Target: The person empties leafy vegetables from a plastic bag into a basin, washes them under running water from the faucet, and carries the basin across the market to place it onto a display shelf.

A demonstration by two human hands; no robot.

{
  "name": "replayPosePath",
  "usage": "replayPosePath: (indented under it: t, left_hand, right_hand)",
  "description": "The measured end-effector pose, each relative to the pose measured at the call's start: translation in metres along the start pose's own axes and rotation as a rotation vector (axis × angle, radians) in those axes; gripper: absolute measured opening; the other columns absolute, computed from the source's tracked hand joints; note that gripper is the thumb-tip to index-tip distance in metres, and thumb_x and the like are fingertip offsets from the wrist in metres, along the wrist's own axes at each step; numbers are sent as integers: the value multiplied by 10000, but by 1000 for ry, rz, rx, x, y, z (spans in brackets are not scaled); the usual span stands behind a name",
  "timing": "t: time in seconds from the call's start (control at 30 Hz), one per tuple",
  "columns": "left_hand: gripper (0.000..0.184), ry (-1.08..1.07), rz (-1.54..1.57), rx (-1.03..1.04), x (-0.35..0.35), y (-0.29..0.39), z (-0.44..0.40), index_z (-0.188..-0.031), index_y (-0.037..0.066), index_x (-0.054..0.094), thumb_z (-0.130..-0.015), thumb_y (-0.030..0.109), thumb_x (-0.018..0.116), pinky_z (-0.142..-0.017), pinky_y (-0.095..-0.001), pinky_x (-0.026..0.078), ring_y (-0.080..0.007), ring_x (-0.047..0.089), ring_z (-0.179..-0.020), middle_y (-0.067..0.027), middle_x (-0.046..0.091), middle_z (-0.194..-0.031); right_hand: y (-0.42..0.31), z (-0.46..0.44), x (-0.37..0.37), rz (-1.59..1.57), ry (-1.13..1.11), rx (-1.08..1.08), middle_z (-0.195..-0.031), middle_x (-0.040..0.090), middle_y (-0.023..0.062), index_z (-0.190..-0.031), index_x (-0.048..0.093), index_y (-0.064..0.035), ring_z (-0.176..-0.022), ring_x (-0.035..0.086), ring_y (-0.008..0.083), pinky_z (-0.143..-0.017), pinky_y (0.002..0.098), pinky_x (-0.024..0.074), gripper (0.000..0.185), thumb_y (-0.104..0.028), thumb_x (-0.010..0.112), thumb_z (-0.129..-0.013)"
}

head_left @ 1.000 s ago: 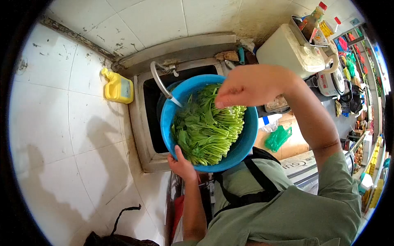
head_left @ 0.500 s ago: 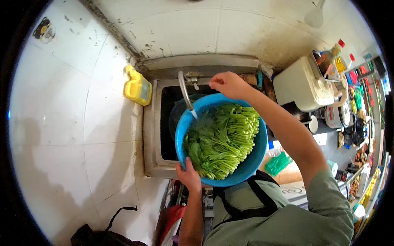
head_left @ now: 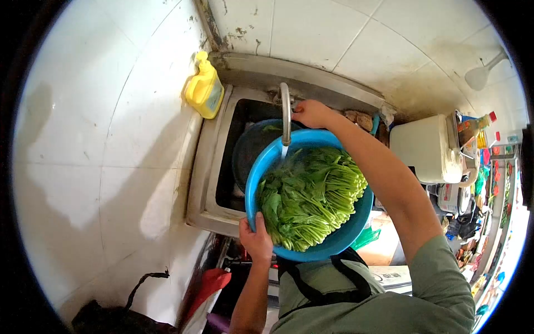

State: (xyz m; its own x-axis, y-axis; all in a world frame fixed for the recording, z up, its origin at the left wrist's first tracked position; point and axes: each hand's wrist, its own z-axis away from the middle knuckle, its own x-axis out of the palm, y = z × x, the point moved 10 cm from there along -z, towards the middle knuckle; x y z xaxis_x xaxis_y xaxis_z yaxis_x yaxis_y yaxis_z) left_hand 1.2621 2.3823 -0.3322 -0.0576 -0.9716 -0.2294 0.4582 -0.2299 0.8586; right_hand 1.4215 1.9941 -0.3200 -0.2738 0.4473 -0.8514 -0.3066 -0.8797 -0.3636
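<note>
A blue basin (head_left: 356,225) full of leafy green vegetables with pale stems (head_left: 311,203) rests over the near right part of the sink (head_left: 201,192). My left hand (head_left: 257,240) grips the basin's near left rim, thumb over the edge. Water runs from the curved metal faucet (head_left: 286,114) onto the leaves. At the faucet's base, my right hand (head_left: 312,114) has its fingers closed on the tap handle, which they mostly hide. A dark round bowl (head_left: 243,161) sits inside the sink, partly covered by the basin.
A yellow pump bottle (head_left: 204,92) stands at the sink's left corner by the tiled wall. To the right are a cream-coloured container (head_left: 420,149), sauce bottles (head_left: 475,127) and a rice cooker (head_left: 453,197). A red item (head_left: 208,286) and a black bag (head_left: 111,320) lie below left.
My right hand has moved from beside the faucet onto the tap handle. My left hand keeps its hold on the basin. The camera view has shifted and turned.
</note>
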Motion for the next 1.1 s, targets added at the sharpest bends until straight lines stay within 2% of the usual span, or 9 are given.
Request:
replayPosePath:
  t: [0.07, 0.3, 0.37, 0.47, 0.7, 0.8, 0.87, 0.97, 1.1]
  left_hand:
    - [269, -2, 23, -12, 0, 1, 1, -909, 28, 574, -997, 251, 694, -632, -287, 396, -93, 448, -681, 9, 517, -748]
    - [279, 15, -18, 29, -1, 9, 2, -910, 21, 582, -993, 260, 701, -637, -290, 409, -90, 468, -696, 6, 538, -765]
    - [279, 4, -7, 25, -1, 10, 1, -907, 21, 583, -993, 259, 700, -638, -295, 413, -91, 473, -698, 3, 542, -765]
    - [279, 19, -32, -9, 0, 8, 0, -911, 22, 584, -999, 264, 692, -636, -300, 411, -93, 469, -692, -3, 536, -756]
    - [329, 2, -54, -25, -1, 12, 3, -888, 31, 565, -1009, 316, 676, -620, -328, 394, -116, 446, -670, -3, 497, -723]
    - [361, 22, -75, 25, -1, 15, 2, -861, 36, 545, -1014, 340, 666, -610, -349, 377, -130, 425, -656, -1, 465, -702]
    - [360, 34, -72, 61, -2, 15, 2, -856, 38, 541, -1016, 337, 664, -604, -345, 371, -126, 415, -652, 1, 454, -696]
    - [361, -4, -11, 7, 1, 8, 1, -846, 39, 533, -1016, 327, 666, -598, -340, 361, -124, 410, -653, 0, 444, -689]
    - [354, 28, -60, 25, 0, 11, 1, -843, 36, 523, -1015, 310, 668, -600, -338, 359, -126, 402, -655, 0, 435, -692]
  right_hand:
    - [2, -7, 7, 40, -3, -9, -1075, 716, 261, -1068, 746, 0, -1043, 663, 463, -958, 517, 519, 555, -512, 558, -964]
    - [20, -9, 22, -262, -118, 278, -1091, 720, 270, -1120, 742, -2, -1011, 690, 427, -928, 502, 522, 619, -572, 599, -927]
    - [40, -19, 41, -420, -146, 365, -951, 701, 137, -1237, 690, -11, -811, 631, 245, -765, 394, 526, 635, -551, 722, -904]
    - [37, -19, 44, -432, -202, 388, -978, 665, 114, -1233, 683, -26, -838, 577, 223, -773, 389, 502, 630, -552, 747, -893]
    - [43, -25, 49, -524, -192, 324, -1128, 667, 143, -1247, 672, -45, -992, 597, 248, -873, 420, 506, 607, -538, 748, -901]
    - [32, -28, 47, -462, -197, 165, -1162, 679, 150, -1276, 664, -57, -1045, 623, 271, -922, 422, 511, 604, -532, 737, -910]
    - [30, -14, 35, -598, -160, 388, -1227, 686, 169, -1269, 677, -56, -1140, 632, 298, -985, 431, 498, 575, -504, 736, -913]
    - [30, -21, 30, -351, -69, 204, -1130, 730, 228, -1199, 716, -33, -1012, 694, 347, -895, 454, 536, 535, -481, 641, -917]
    - [28, -19, 31, -306, -70, 183, -1142, 731, 217, -1198, 718, -32, -1024, 694, 355, -909, 460, 530, 552, -499, 642, -915]
